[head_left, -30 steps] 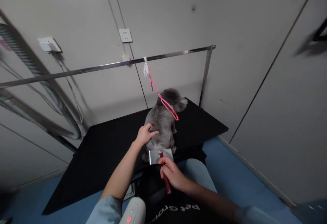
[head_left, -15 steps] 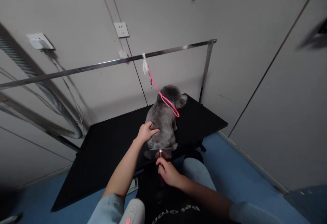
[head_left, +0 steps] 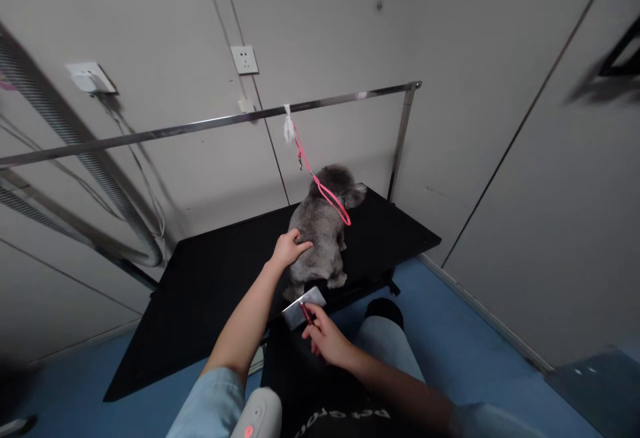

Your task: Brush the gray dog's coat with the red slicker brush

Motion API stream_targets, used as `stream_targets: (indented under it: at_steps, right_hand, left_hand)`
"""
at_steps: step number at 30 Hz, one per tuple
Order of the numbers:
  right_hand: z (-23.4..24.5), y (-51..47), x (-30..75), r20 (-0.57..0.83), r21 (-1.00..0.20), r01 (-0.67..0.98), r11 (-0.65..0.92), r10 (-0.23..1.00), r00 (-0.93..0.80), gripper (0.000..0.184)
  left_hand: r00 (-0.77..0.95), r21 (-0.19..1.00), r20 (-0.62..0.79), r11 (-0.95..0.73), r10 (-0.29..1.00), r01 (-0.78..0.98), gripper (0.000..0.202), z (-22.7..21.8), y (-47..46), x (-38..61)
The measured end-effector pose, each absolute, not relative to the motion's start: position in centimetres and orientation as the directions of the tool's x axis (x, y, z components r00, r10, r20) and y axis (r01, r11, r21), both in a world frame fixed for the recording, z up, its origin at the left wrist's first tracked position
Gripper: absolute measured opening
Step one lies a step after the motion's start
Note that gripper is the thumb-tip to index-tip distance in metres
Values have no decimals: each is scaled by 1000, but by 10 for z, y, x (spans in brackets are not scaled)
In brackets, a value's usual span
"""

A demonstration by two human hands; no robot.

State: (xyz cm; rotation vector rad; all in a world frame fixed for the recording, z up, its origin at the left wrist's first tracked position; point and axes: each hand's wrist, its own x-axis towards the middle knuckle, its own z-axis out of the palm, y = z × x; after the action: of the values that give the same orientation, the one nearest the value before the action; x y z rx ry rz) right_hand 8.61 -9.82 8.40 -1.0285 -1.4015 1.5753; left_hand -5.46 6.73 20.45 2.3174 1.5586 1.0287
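A small grey dog [head_left: 323,228] stands on a black table [head_left: 210,291], facing away from me, with a pink leash [head_left: 320,188] tied up to a steel bar [head_left: 210,123]. My left hand [head_left: 290,250] rests on the dog's back near its rump, fingers curled into the fur. My right hand [head_left: 325,339] is closed on the red handle of a slicker brush [head_left: 303,307]. The brush's silver head is tilted and sits just behind the dog's hind legs.
A white hair dryer [head_left: 255,415] lies at my lap by a black apron. A ribbed hose [head_left: 75,158] runs down the wall at left, below a wall socket [head_left: 245,60]. Blue floor surrounds the table; the steel post [head_left: 400,138] stands at its far right corner.
The brush has dropped away from the dog's rump and tilted to the left. My left hand stays on the dog's back. The dog has shifted slightly forward.
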Motion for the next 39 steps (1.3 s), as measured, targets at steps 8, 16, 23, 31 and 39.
stream_targets:
  at_steps: [8,16,23,31,39]
  right_hand:
    - [54,-90,75,-257,-949,-116,-294,931,-261,28]
    - [70,-79,85,-152,-979,-96,-177,962,-226,15]
    - [66,-78,88,-110,-970,-173,-172,940,-322,20]
    - [88,-81,96,-280,-923,-125,-364,858,-430,21]
    - [90,-87,95,-263,-921,-129,-369,829,-494,25]
  left_hand:
    - [209,497,466,-450,860,742,39,201,73,-57]
    - [206,509,464,-450,862,734,39,200,74,-56]
    - [199,540,452,-444,869,715,39,201,79,-59]
    - [209,518,460,-451,863,726,38,197,79,-60]
    - [197,547,457,-449,867,707,38,201,78,-57]
